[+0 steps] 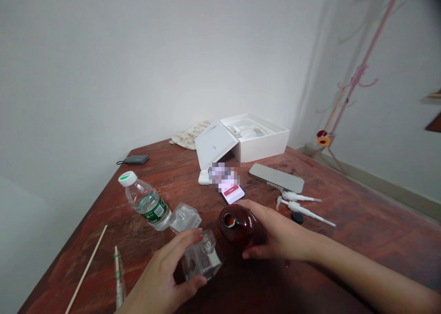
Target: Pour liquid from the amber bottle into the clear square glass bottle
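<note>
My right hand [268, 231] is wrapped around a dark brown bottle [243, 229] with an uncapped mouth. My left hand [168, 268] curls its thumb and fingers around a clear square bottle [205, 259], also uncapped, just left of the brown one. Behind it stands a second clear square bottle [186, 216]. To the left of that, a tilted-looking water bottle [148, 201] with a white cap and green label is on the table. Two white pump heads [298, 206] with long tubes lie right of my right hand, near a small black cap [297, 218].
The reddish wooden table [165, 167] carries an open white box [263, 144], a phone [232, 192], a grey flat case [277, 177] and a dark power bank [136, 159]. A bare wooden stick [87, 266] and wrapped chopsticks [118, 277] lie at left. A pink coat stand [356, 80] stands beyond.
</note>
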### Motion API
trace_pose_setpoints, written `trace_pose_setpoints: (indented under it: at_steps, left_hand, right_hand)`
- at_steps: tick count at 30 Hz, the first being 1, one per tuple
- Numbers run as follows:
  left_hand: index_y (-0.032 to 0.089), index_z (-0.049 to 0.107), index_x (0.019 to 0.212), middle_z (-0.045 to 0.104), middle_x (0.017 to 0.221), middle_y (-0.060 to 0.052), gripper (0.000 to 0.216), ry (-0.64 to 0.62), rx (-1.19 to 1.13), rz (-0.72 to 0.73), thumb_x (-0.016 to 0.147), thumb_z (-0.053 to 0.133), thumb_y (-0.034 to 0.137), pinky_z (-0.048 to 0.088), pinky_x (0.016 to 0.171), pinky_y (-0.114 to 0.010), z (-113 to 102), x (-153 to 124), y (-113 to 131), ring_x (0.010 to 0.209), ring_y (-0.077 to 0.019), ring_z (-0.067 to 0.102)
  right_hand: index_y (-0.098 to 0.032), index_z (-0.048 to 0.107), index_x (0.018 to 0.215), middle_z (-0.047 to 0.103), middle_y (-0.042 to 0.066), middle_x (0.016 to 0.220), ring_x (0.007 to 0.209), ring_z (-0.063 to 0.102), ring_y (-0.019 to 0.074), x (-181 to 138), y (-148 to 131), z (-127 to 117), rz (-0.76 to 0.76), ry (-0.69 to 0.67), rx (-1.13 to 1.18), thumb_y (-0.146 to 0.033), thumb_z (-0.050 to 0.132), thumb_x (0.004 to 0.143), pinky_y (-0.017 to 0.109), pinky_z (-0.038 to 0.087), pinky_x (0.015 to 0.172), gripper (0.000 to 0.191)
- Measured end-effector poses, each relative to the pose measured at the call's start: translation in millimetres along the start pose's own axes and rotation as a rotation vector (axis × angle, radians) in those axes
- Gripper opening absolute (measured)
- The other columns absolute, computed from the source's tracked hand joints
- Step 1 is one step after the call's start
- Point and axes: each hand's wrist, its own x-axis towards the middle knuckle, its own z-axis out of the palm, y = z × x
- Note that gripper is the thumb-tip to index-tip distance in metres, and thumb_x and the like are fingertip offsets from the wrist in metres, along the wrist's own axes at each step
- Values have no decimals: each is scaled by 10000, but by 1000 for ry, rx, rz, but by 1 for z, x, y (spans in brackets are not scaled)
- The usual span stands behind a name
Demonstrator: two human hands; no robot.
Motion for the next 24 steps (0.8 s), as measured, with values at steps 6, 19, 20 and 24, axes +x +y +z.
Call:
trace_pose_setpoints:
  at_steps: [6, 19, 20, 24]
  left_hand:
    - [319, 628, 1482, 732, 1468, -96, 633, -11, 13, -9, 975, 718, 687, 605, 1102, -419, 0, -1, 0, 1305, -315, 738]
    - [310, 634, 1483, 739, 1457, -106, 649, -9, 49, -12, 983, 679, 722, 610, 1088, -423, 1, -1, 1, 1302, -320, 740]
    - [309, 634, 1484, 740, 1454, -106, 654, -6, 51, -12, 982, 678, 726, 609, 1090, -421, 1, -1, 1, 1300, -320, 741]
    - [325, 629, 1494, 745, 1448, -93, 667, 1, 40, -18, 973, 683, 737, 608, 1093, -419, 2, -1, 1, 1293, -314, 745]
  right_hand:
    - [-245, 531, 1511, 672, 158, 1496, 1360, 664, 409, 0, -3, -1, 12, -4, 7, -412, 982, 713, 555, 522, 1155, 931]
    - [-244, 524, 1515, 665, 160, 1508, 1371, 656, 411, 0, -1, 0, 31, -5, 7, -391, 987, 709, 575, 505, 1173, 941]
    - [-245, 523, 1517, 665, 156, 1509, 1372, 655, 410, 0, -1, 0, 38, -6, 7, -386, 988, 706, 577, 505, 1174, 946]
    - [-234, 519, 1521, 657, 161, 1515, 1378, 649, 412, 0, -4, -1, 55, -15, -2, -396, 989, 700, 588, 494, 1182, 960]
